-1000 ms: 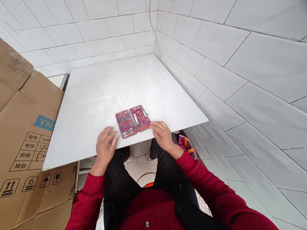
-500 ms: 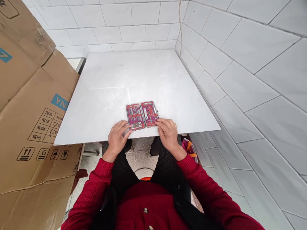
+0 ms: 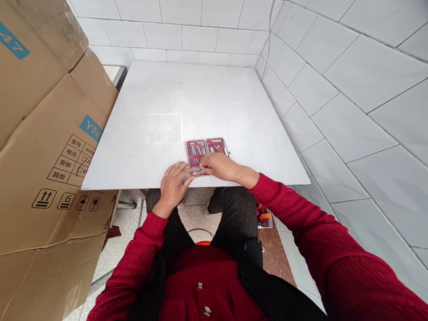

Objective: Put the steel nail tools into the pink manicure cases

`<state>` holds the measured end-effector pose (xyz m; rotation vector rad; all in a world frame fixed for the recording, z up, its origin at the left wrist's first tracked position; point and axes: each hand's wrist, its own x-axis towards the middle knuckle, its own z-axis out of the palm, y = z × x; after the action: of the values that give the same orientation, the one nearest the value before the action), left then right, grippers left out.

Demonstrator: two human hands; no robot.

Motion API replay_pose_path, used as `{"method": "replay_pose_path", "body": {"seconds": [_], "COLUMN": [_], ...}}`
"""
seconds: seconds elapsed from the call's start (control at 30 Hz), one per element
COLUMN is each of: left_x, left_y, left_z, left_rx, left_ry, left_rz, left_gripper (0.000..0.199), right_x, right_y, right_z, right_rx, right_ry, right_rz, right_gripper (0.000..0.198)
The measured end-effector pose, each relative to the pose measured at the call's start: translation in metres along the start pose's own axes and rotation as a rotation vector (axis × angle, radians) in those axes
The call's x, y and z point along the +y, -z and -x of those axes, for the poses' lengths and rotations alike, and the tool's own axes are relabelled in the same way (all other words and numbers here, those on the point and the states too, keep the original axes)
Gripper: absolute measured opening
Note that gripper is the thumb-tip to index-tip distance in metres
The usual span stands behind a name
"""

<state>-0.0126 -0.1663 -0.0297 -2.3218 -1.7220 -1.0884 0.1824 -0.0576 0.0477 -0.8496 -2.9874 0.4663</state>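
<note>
Shifted leftward since the last frame, the bare right hand (image 3: 219,166) partly hides the open, red-lined tool case (image 3: 205,145), its grip unclear. Loose-fingered, the bare left hand (image 3: 174,182) touches the case's seven-o'clock corner, at the six-o'clock edge of the flat white board (image 3: 214,98); brown cardboard box (image 3: 63,129) at nine.

On a flat white counter (image 3: 160,96), a rectangular, red-lined open tool case (image 3: 199,148) is touched by the left hand (image 3: 174,182) and partly covered by the right hand (image 3: 220,167).

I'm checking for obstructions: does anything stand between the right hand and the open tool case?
Nothing visible does: the right hand is over the tool case; the left hand is at its near left corner.
</note>
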Motion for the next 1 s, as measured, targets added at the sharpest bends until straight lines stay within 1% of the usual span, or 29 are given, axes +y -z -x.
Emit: {"method": "replay_pose_path", "body": {"seconds": [0.13,0.2,0.47,0.57,0.8,1.0], "left_x": [0.000,0.000,0.000,0.000,-0.002,0.001], "left_y": [0.000,0.000,-0.001,-0.001,-0.001,0.002], "left_z": [0.000,0.000,0.001,0.001,0.002,0.001], "left_rx": [-0.016,-0.025,-0.024,-0.027,-0.031,-0.047], "left_ry": [0.010,0.015,0.034,0.036,0.041,0.037], "left_rz": [0.003,0.006,0.027,0.025,0.024,0.016], "left_gripper": [0.032,0.030,0.033,0.034,0.034,0.030], "right_x": [0.001,0.001,-0.012,-0.013,-0.001,0.012], "right_y": [0.011,0.014,0.013,0.014,0.025,0.028], "right_z": [-0.005,-0.006,-0.006,-0.006,0.002,0.009], "right_rx": [-0.090,-0.120,-0.159,-0.168,-0.179,-0.157], "right_ry": [-0.052,-0.053,0.069,0.104,0.126,0.084], "right_rz": [-0.025,-0.007,0.190,0.249,0.240,0.189], "right_gripper": [0.011,0.010,0.017,0.015,0.009,0.006]}}
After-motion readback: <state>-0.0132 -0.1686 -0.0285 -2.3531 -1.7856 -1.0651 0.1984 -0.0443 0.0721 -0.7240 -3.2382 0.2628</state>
